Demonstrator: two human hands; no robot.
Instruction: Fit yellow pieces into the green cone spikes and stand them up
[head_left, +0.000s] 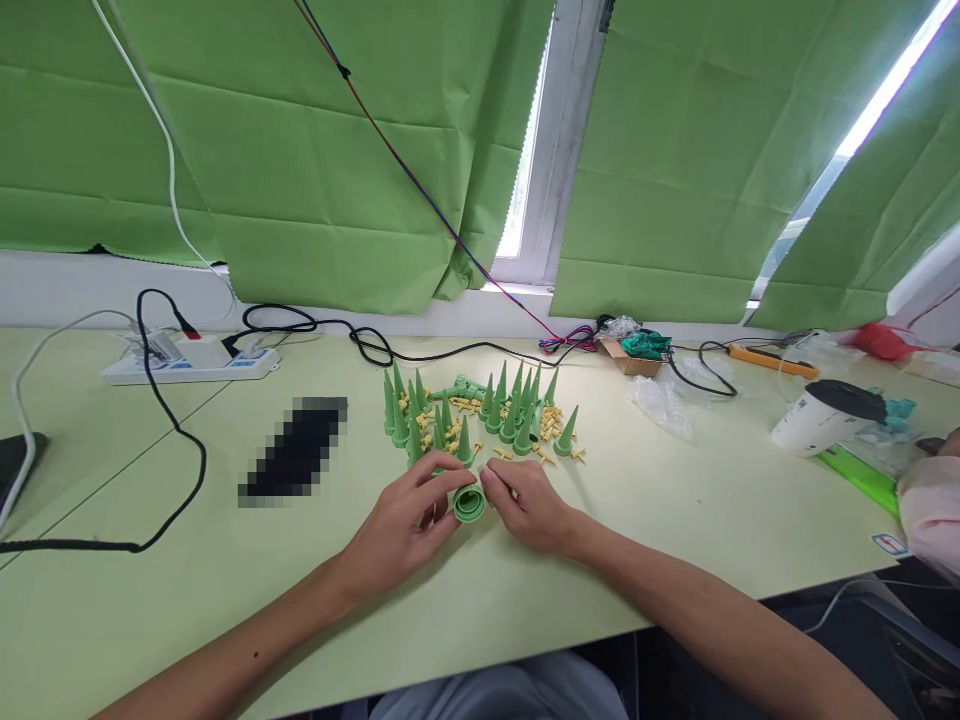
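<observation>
A green plastic cone (469, 504) is gripped by my left hand (409, 515), its round hollow base turned toward me. Thumb and fingers curl around its left side. Just to the right, my right hand (529, 505) is closed in a pinch close to the cone's rim; whatever lies between those fingertips is hidden. Beyond both hands stand several upright green cones (568, 432), grouped left and right. Small yellow plastic pieces (546, 456) lie scattered among them. At the back of the group some green pieces (459, 388) lie on their sides.
A power strip (191, 365) with black and white cables sits at the left rear of the table (675, 540). Left of the cones is a pixelated dark rectangle (294, 452). Toward the right are a small cardboard box (634, 358), plastic bags, a lidded cup (825, 418) and another person's sleeve (930, 505).
</observation>
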